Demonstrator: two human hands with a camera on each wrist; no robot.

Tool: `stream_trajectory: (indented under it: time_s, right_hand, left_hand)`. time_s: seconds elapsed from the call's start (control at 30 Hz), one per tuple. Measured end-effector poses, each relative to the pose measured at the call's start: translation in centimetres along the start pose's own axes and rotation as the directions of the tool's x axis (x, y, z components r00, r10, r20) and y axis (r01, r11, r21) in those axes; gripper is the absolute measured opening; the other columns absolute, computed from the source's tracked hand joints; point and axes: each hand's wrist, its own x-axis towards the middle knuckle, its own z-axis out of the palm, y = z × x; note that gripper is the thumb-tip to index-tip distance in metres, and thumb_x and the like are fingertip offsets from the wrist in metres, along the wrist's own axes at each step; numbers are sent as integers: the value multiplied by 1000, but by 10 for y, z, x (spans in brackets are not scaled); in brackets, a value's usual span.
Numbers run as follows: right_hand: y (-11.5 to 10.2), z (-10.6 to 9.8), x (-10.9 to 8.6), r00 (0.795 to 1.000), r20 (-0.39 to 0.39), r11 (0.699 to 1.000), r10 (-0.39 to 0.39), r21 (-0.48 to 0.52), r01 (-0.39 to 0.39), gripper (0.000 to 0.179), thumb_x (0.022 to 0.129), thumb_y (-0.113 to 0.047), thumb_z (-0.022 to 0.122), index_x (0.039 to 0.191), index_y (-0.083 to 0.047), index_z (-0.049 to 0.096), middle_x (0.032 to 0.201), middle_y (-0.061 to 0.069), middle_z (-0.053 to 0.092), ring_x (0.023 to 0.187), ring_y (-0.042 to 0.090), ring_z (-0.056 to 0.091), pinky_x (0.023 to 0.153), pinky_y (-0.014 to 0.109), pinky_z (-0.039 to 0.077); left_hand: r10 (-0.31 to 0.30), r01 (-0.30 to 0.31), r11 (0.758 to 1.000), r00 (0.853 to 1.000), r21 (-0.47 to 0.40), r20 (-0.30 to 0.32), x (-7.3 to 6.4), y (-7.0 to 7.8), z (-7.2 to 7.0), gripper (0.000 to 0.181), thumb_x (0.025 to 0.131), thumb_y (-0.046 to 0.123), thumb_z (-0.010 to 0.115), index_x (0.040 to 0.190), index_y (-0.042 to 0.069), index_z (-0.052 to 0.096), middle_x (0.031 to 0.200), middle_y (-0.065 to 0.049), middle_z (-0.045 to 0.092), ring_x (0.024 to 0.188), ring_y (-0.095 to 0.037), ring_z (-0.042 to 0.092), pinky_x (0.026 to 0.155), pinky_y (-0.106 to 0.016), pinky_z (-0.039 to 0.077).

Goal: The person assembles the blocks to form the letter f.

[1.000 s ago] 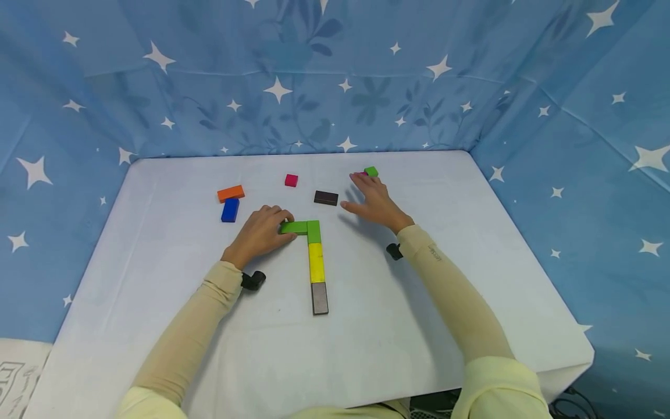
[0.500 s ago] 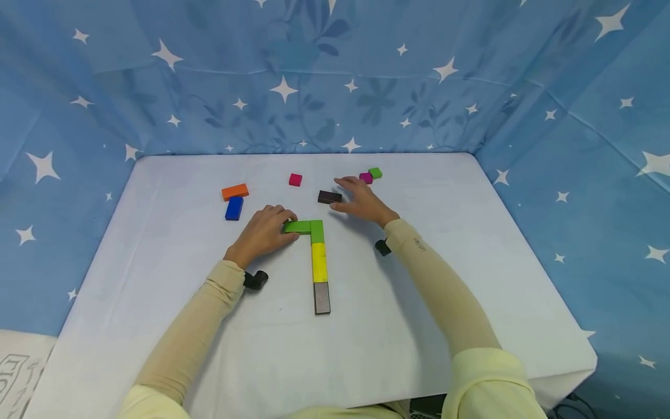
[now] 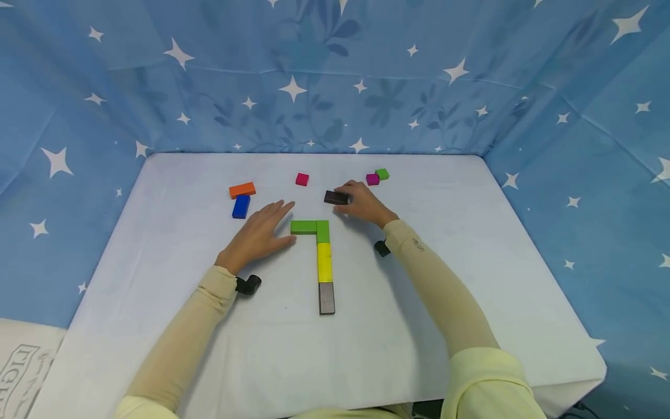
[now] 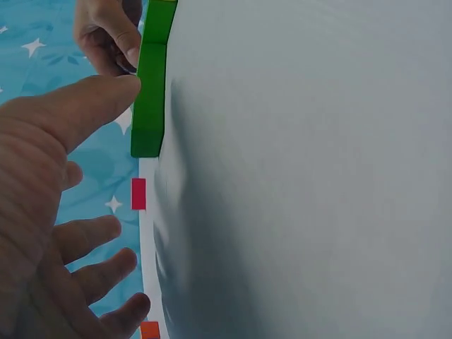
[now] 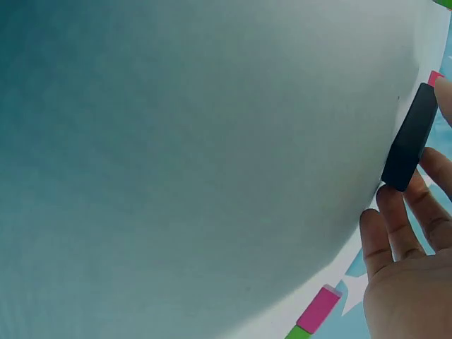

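Observation:
My right hand (image 3: 364, 205) pinches a dark brown block (image 3: 336, 198) by its right end, thumb on the near side. In the right wrist view this block (image 5: 411, 138) stands between thumb and fingertips. My left hand (image 3: 257, 235) has its fingers spread just left of a green block (image 3: 303, 227) and grips nothing; in the left wrist view the thumb overlaps that green block (image 4: 150, 106). The green block meets a second green block (image 3: 323, 231) at a right angle. Below it a yellow block (image 3: 324, 262) and a grey-brown block (image 3: 327, 298) continue the line towards me.
An orange block (image 3: 242, 190) and a blue block (image 3: 241, 206) lie at the left. Farther back are a red block (image 3: 302, 179), a magenta block (image 3: 373, 179) and a small green block (image 3: 382, 173). A blue starry curtain (image 3: 209, 87) borders the white table (image 3: 445, 326).
My right hand has moved left from near the magenta block and taken hold of the dark brown block. My left hand has let go of the green block and spread its fingers.

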Motion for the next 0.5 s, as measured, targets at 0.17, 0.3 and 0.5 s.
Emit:
stream_trajectory:
  time_s: [0.17, 0.3, 0.5]
  right_hand:
    - [1, 0, 2, 1000, -5, 1000, -27, 1, 27, 54, 100, -21, 78, 147, 2, 62, 142, 21, 58, 126, 35, 51, 114, 46, 44]
    - [2, 2, 4, 999, -15, 999, -34, -5, 34, 51, 101, -18, 77, 145, 2, 64, 139, 21, 60, 124, 35, 53, 113, 46, 44]
    - [3, 3, 7, 999, -29, 999, -35, -27, 34, 47, 101, -13, 76, 144, 2, 65, 135, 20, 63, 120, 34, 56, 113, 45, 45]
  left_hand:
    - [-12, 12, 1000, 1000, -5, -4, -7, -5, -5, 89, 103, 43, 71, 173, 15, 23, 176, -19, 21, 161, -42, 17, 127, -62, 14]
    - [-24, 23, 1000, 999, -15, -27, -11, -12, -8, 91, 103, 45, 70, 173, 14, 20, 176, -21, 18, 162, -42, 11, 127, -61, 11]
    - [-38, 33, 998, 995, -52, -95, -17, -26, -16, 93, 103, 46, 70, 173, 14, 18, 177, -22, 15, 163, -42, 9, 127, -62, 9]
